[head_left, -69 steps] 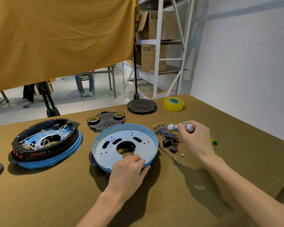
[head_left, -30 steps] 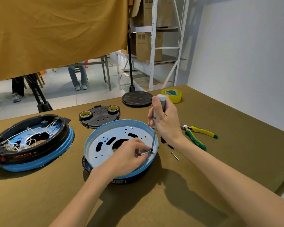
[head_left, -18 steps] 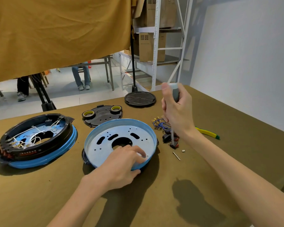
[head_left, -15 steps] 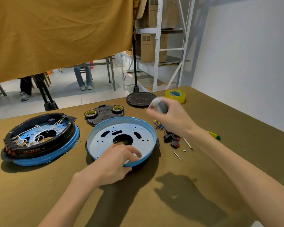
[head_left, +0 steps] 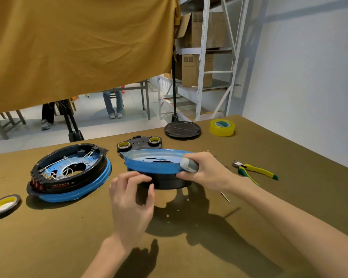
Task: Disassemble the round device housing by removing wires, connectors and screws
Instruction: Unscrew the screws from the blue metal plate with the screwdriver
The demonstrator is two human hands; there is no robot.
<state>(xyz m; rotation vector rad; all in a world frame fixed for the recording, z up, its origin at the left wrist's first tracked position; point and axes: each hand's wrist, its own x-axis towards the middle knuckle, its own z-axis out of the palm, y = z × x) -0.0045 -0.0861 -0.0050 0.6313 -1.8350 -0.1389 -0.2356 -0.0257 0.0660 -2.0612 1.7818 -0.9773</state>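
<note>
Fingers of our left hand [head_left: 132, 199] and right hand [head_left: 207, 171], which also clasps the screwdriver [head_left: 188, 165], grip the housing [head_left: 159, 167], tilting it off the worktop [head_left: 48, 237], probably to reach its underside.

Round housing [head_left: 153, 167] now lifted off the table [head_left: 48, 237], tilted, where 0.5 s ago it lay flat. Right hand [head_left: 207, 171], screwdriver [head_left: 188, 165] in palm, moves from above to its right edge; left hand [head_left: 132, 199] shifts from plate to near side.

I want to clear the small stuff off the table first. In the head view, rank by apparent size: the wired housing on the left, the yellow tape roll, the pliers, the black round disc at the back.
1. Wired housing, clearly largest.
2. Black disc and pliers: similar span, unsure.
3. Yellow tape roll, smallest, though farther from the camera.
</note>
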